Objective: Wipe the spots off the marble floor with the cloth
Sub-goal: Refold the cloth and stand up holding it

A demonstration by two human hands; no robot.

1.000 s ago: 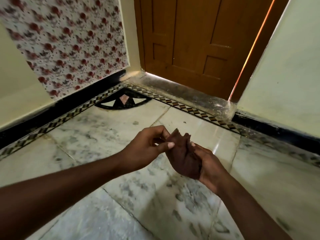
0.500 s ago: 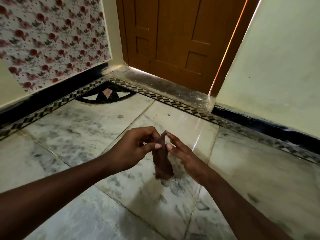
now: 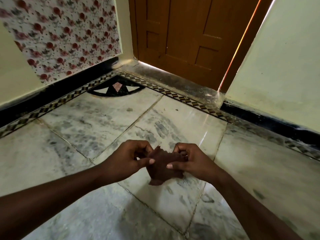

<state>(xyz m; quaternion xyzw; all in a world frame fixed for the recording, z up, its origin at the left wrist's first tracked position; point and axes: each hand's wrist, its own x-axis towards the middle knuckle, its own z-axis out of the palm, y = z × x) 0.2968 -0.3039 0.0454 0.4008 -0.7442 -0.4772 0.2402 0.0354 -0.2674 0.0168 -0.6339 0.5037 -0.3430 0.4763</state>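
Brown cloth (image 3: pixel 163 166), dangling from one pinch half a second ago, is now spread between left hand (image 3: pixel 129 157) and right hand (image 3: pixel 191 161), each grip pinching an edge. It hangs above the marble floor (image 3: pixel 97 129), unwiped; a small dark spot (image 3: pixel 176 110) lies farther off.

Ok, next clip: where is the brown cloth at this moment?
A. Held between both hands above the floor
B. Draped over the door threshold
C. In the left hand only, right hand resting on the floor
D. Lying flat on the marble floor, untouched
A: the left hand and right hand both pinch the brown cloth, which hangs above the marble floor.
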